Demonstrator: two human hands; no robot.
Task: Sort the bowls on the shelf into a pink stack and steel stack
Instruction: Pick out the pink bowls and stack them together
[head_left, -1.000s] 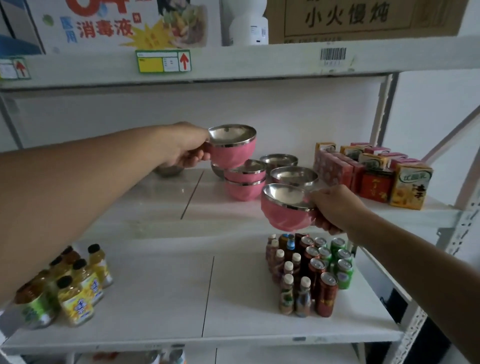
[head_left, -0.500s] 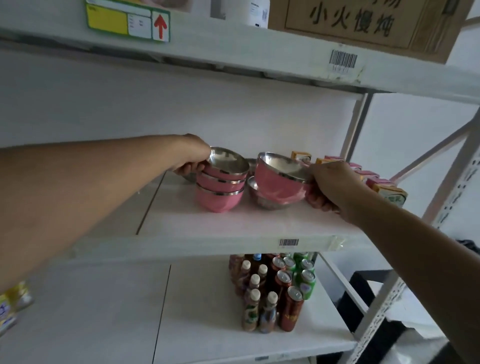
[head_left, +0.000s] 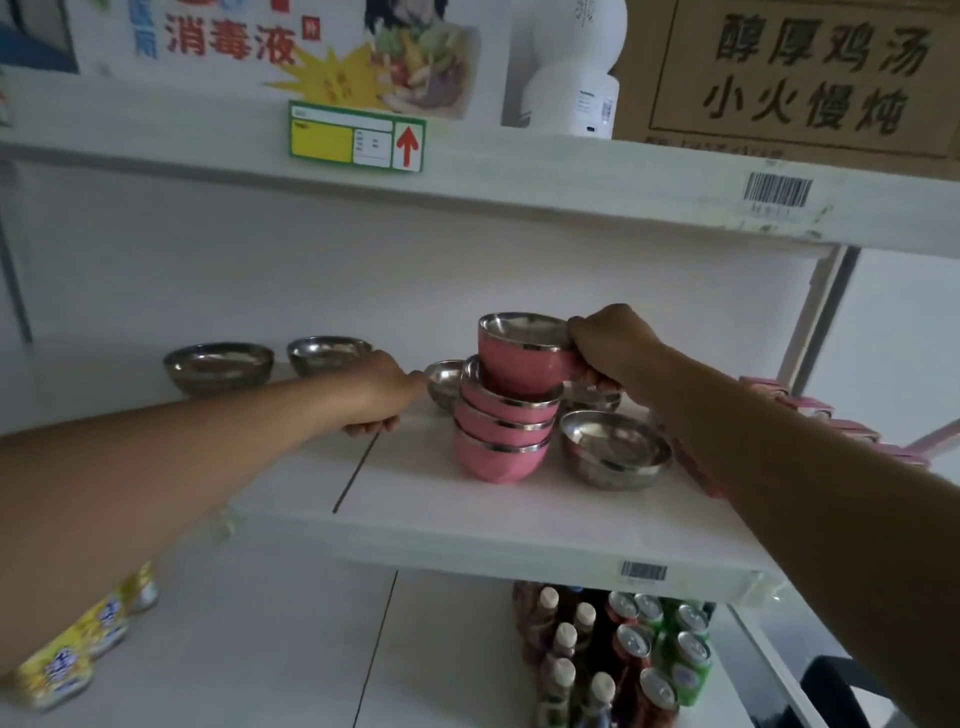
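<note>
Bowl stack (head_left: 501, 441) mid-shelf (head_left: 467, 514); single bowl (head_left: 615, 452) just right; two bowls (head_left: 218, 364) far left.

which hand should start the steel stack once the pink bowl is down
Left, probably. The left hand is empty and reaching toward the small steel bowl behind the pink stack, with two more steel bowls on its side. The right hand is busy, its grip on the top pink bowl.

A right hand (head_left: 610, 345) grips a pink bowl (head_left: 522, 358) by its rim, tilted into a pink stack (head_left: 501, 434) of three. Steel bowls (head_left: 615, 449) sit below its fingers. The left hand (head_left: 376, 395) rests curled on the shelf (head_left: 467, 512), beside a small steel bowl (head_left: 444, 382).
</note>
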